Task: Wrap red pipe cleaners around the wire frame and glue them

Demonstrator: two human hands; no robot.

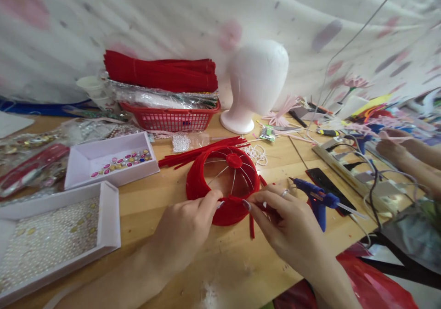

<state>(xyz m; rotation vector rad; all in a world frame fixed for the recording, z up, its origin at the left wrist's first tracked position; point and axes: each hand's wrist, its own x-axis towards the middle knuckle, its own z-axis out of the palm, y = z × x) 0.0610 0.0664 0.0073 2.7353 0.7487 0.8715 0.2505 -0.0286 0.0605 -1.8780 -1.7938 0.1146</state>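
Observation:
A round red headpiece (196, 180) lies on the wooden table, with thin pale wires running up to a small red disc at its top. My left hand (189, 221) pinches the near rim, thumb and index finger together on the red strip there. Close beside it, my right hand (285, 221) grips a red pipe cleaner at the same rim; its loose end hangs down below. Several red pipe cleaners (175, 159) lie just behind the headpiece. A blue glue gun (315, 194) rests right of my right hand, partly over a dark phone (330, 189).
A white foam head (260, 77) and a red basket (172, 118) stacked with red pipe cleaners stand behind. White boxes of gems (112, 173) and pearls (108, 217) sit left. A power strip (344, 171) with cables lies right, near another person's hands (396, 148).

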